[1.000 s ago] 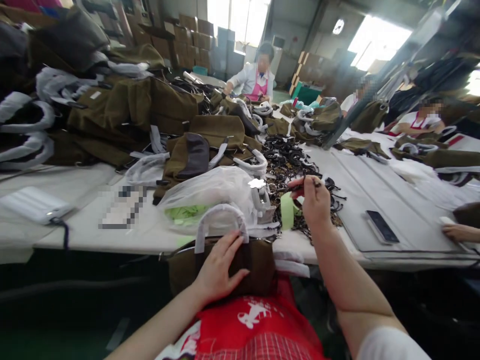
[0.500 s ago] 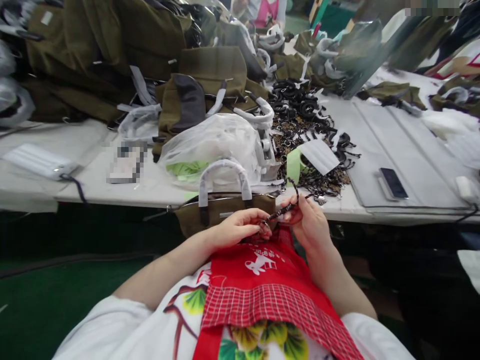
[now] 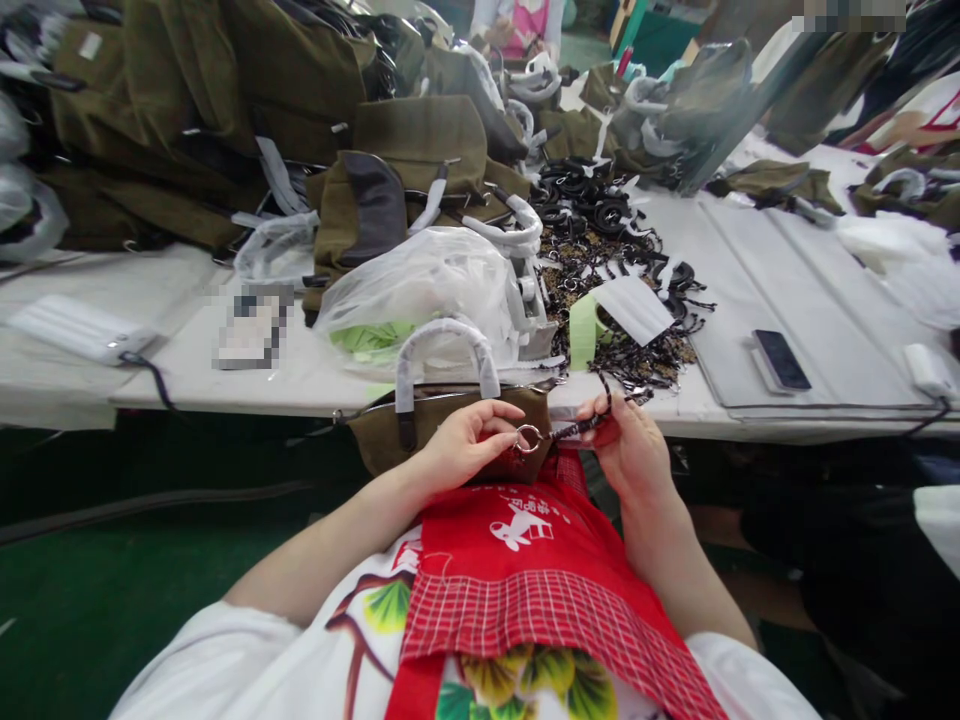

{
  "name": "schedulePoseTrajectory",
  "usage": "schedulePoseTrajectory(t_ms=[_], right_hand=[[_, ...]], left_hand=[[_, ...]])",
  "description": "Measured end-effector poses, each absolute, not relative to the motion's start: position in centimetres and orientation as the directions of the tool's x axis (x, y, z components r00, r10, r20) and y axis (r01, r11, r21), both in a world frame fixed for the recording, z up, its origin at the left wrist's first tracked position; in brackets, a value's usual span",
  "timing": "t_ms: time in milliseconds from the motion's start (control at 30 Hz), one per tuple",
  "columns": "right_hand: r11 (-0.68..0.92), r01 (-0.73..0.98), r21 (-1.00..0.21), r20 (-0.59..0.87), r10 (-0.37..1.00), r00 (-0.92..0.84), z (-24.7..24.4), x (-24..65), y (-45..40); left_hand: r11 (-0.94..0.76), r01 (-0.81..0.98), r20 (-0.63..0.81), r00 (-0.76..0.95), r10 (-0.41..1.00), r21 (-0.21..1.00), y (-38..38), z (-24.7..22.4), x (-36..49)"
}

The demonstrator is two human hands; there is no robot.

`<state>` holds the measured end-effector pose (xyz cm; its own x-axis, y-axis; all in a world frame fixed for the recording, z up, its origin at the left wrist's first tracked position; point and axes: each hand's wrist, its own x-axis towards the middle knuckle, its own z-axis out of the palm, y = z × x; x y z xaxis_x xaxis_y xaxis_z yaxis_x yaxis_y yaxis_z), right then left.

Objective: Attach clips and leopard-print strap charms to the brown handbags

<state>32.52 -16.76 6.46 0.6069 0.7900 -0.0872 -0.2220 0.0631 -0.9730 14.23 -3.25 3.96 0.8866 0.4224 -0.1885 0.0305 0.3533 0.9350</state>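
My left hand [image 3: 480,440] pinches a metal split ring [image 3: 528,438] at the end of a dark braided cord [image 3: 576,427]. The cord's other part is gripped between the thumb and fingers of my right hand [image 3: 624,440], and its loose ends stick up above them. Between the two hands the cord runs nearly straight. Just behind my left hand sits an olive handbag [image 3: 442,420] at the table edge, its handle [image 3: 448,350] wrapped in white film.
A heap of braided cords with rings [image 3: 600,240] lies beyond my right hand. A clear plastic bag [image 3: 442,285] stands behind the handbag. Olive bags [image 3: 277,90] are piled at the left. A phone [image 3: 780,360] rests at the right. Someone in pink [image 3: 523,30] is across the table.
My hands have moved slightly apart, the right one going right. The ring, partly covered before, now shows plainly at my left fingertips.
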Motion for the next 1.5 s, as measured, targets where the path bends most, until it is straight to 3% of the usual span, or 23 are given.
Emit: schedulePoseTrajectory(t_ms=[100, 167, 233, 300, 367, 433, 533, 633, 800, 967, 1233, 1367, 1500], right_hand=[[0.068, -0.079, -0.995, 0.040, 0.949, 0.314, 7.7, 32.2, -17.9], [0.125, -0.004, -0.992, 0.123, 0.980, 0.156, 8.4, 32.1, -18.5], [0.114, -0.009, -0.993, 0.112, 0.984, 0.138, 8.6, 32.1, -18.6], [0.005, -0.030, -1.000, -0.001, 0.979, 0.205, 8.5, 31.8, -18.1], [-0.103, -0.033, -0.994, -0.108, 0.948, 0.300, 8.1, 31.0, -17.2], [-0.142, -0.033, -0.989, -0.144, 0.913, 0.381, 7.7, 29.9, -16.2], [-0.135, -0.039, -0.990, -0.138, 0.874, 0.465, 7.3, 28.5, -15.5], [-0.157, -0.029, -0.987, -0.150, 0.846, 0.512, 7.3, 28.5, -15.8], [-0.222, -0.023, -0.975, -0.198, 0.815, 0.544, 6.8, 29.7, -16.2], [-0.225, -0.151, -0.963, -0.271, 0.794, 0.545, 5.8, 30.2, -16.5], [-0.087, -0.125, -0.988, -0.124, 0.935, 0.333, 6.0, 30.6, -17.2], [-0.039, -0.126, -0.991, -0.062, 0.981, 0.186, 6.0, 30.9, -16.8], [-0.183, -0.260, -0.948, -0.203, 0.978, 0.053, 5.9, 30.4, -16.9]], left_hand=[[0.350, -0.030, -0.153, 0.862, 0.484, 0.936, -3.4, 4.0, 14.1], [0.296, -0.060, -0.116, 0.832, 0.542, 0.953, -3.6, 4.3, 14.0], [0.147, -0.050, -0.052, 0.786, 0.616, 0.988, -3.7, 4.9, 13.9], [-0.123, 0.015, 0.073, 0.729, 0.680, 0.992, -3.9, 5.6, 13.9], [-0.448, 0.090, 0.267, 0.693, 0.669, 0.889, -4.2, 6.1, 13.9], [-0.707, 0.084, 0.456, 0.709, 0.537, 0.702, -4.4, 6.5, 13.9], [-0.889, -0.048, 0.621, 0.733, 0.279, 0.456, -4.6, 6.6, 14.2], [-0.902, -0.064, 0.659, 0.705, 0.263, 0.428, -4.8, 6.5, 14.6], [-0.698, -0.036, 0.467, 0.767, 0.440, 0.715, -4.9, 6.4, 15.5], [-0.627, -0.005, 0.397, 0.777, 0.488, 0.779, -4.9, 6.1, 15.8], [-0.336, 0.029, 0.139, 0.874, 0.466, 0.942, -3.7, 7.5, 15.8], [-0.390, 0.044, 0.160, 0.865, 0.475, 0.920, -3.2, 7.8, 15.4], [-0.502, 0.014, 0.222, 0.887, 0.406, 0.865, -2.7, 7.5, 14.9]])
